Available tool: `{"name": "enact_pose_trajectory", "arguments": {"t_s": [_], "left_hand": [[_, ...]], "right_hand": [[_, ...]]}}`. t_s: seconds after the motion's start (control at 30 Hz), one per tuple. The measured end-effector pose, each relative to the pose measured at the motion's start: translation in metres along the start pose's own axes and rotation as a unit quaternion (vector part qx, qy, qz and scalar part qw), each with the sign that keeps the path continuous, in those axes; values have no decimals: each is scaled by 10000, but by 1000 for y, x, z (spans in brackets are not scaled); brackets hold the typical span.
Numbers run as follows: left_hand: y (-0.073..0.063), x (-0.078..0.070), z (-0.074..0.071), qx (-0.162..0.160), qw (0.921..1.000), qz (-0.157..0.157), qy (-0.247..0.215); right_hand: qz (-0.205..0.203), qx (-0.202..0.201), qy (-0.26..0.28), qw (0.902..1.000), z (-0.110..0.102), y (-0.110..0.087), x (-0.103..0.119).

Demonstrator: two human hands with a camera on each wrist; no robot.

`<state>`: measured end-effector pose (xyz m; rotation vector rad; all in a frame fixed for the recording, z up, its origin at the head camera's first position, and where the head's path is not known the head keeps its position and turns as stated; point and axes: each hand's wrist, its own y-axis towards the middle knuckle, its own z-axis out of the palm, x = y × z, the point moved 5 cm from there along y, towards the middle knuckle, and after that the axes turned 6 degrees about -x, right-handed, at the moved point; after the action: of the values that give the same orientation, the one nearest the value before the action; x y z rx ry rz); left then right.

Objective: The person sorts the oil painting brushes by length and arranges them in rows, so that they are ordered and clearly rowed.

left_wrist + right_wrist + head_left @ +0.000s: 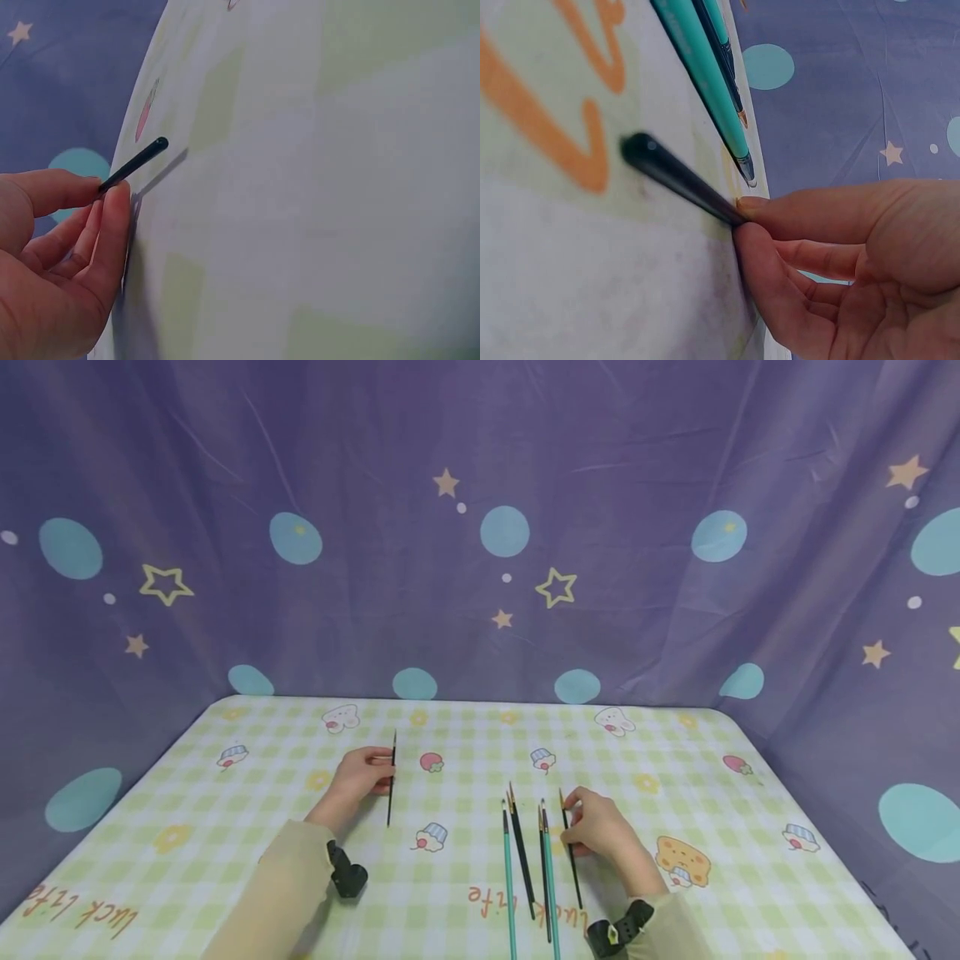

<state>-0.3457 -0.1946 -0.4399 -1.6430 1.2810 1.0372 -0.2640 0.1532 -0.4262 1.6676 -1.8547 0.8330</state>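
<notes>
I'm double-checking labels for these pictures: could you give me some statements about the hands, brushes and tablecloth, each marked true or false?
1. The left hand pinches a dark brush. True.
2. The right hand pinches a teal brush. False: it pinches another dark brush.
3. Two teal brushes lie between the hands. True.
4. The tablecloth is plain blue. False: it is checked pale green and white.
</notes>
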Motion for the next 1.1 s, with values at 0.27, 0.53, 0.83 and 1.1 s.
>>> {"name": "enact_pose_trajectory", "arguments": {"t_s": [0.27,0.53,0.83,1.1], "left_hand": [[7,3,-18,-175,9990,-8,416],[13,6,-29,-173,9978,7,639],[19,11,-41,-270,9973,-132,669],[21,5,-42,-263,9958,-130,871]], "right_hand": [[45,26,-28,10000,0,1,1],[78,27,-32,10000,-1,2,1],[-38,25,195,9998,-1,1,0],[21,35,193,9998,-1,1,0]]}}
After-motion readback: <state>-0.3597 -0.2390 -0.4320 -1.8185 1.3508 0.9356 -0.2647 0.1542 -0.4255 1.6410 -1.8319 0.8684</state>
